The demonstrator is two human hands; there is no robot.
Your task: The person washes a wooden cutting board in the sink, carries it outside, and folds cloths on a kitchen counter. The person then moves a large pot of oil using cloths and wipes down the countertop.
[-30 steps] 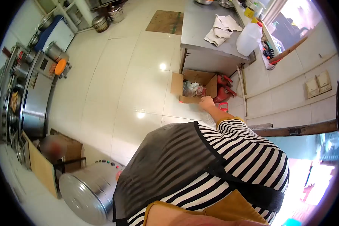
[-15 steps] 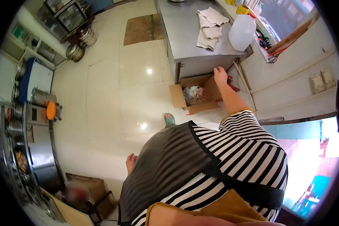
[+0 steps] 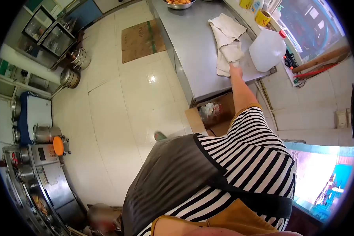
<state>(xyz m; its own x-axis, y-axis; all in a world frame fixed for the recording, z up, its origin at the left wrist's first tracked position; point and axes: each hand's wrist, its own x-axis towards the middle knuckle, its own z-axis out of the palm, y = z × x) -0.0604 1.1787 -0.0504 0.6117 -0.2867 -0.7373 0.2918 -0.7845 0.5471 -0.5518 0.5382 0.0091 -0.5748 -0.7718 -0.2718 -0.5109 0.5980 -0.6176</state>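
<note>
My right hand reaches out over the near end of the steel counter. Its fingers are closed at the lower edge of a cream cloth, which lies folded and crumpled on the metal. Just right of the hand stands a translucent white plastic jug with a red cap. Below my forearm, on the floor against the counter's end, sits an open cardboard box with crumpled plastic inside. My left hand is out of view.
A metal bowl of orange food sits at the counter's far end. Flattened cardboard lies on the tiled floor. Stacked pots stand at the left, near a stove with an orange lid. A yellow tape roll rests on the windowsill.
My right hand has moved from above the box up onto the counter, to the cloth. My left hand has left the view. The camera has shifted toward the counter.
</note>
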